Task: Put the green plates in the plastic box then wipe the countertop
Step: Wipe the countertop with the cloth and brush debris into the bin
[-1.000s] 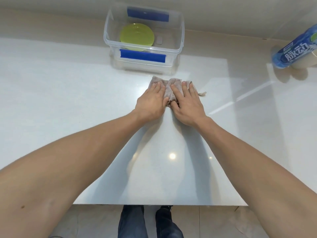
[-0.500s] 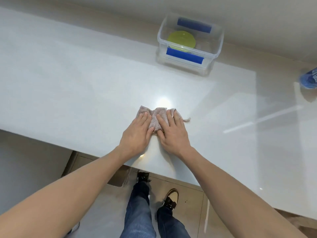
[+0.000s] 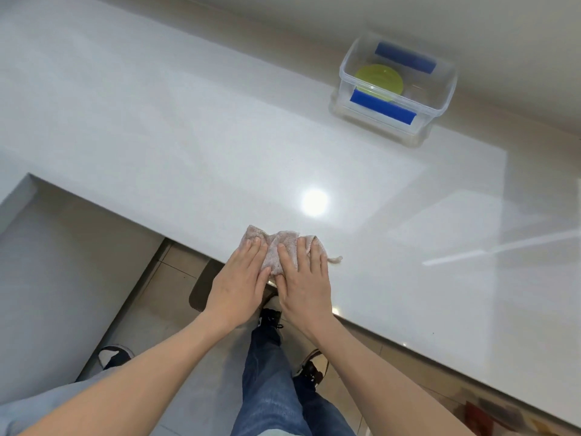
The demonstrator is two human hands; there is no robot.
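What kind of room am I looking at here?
Probably a home kitchen. A long glossy white countertop runs along a wall above a tiled floor, a clear plastic box holds green plates, and both hands press a cloth flat on it.

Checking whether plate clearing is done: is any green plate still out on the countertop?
No, the green plate sits inside the plastic box, and the countertop shows none.

Green plates [image 3: 379, 80] inside clear plastic box [image 3: 437, 116]

head view: single | worn high, facing forward-down | countertop [image 3: 188, 127] fills frame top, floor [image 3: 151, 297] lower left
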